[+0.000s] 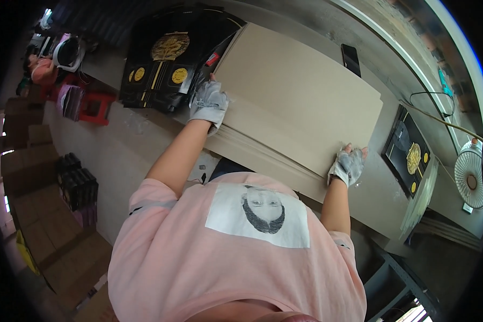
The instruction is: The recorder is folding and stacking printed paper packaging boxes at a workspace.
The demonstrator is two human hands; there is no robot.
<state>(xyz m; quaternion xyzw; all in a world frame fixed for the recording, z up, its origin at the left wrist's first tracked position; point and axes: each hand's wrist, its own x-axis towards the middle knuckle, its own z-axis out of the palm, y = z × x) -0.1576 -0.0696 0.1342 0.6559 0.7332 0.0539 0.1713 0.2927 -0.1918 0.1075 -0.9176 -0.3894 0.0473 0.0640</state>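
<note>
A stack of large grey-beige cardboard sheets (300, 80) lies on the table in front of me, its layered near edge slightly uneven. My left hand (210, 102), in a worn whitish glove with bare fingertips, grips the stack's left side. At the near right corner, my right hand (348, 165) wears a similar glove and holds the sheets' edge, its bare fingertips showing. Parts of both hands' fingers are hidden by the gloves and board. Beside my left hand lies a pile of black printed sheets (161, 70) with gold designs.
A dark phone (351, 59) lies beyond the stack. To the right are another black-and-gold printed piece (406, 150) and a white fan (469, 174). At left stand a red stool (96, 107), black bundles (78, 185) and cardboard boxes (43, 214). Another person (42, 70) is at far left.
</note>
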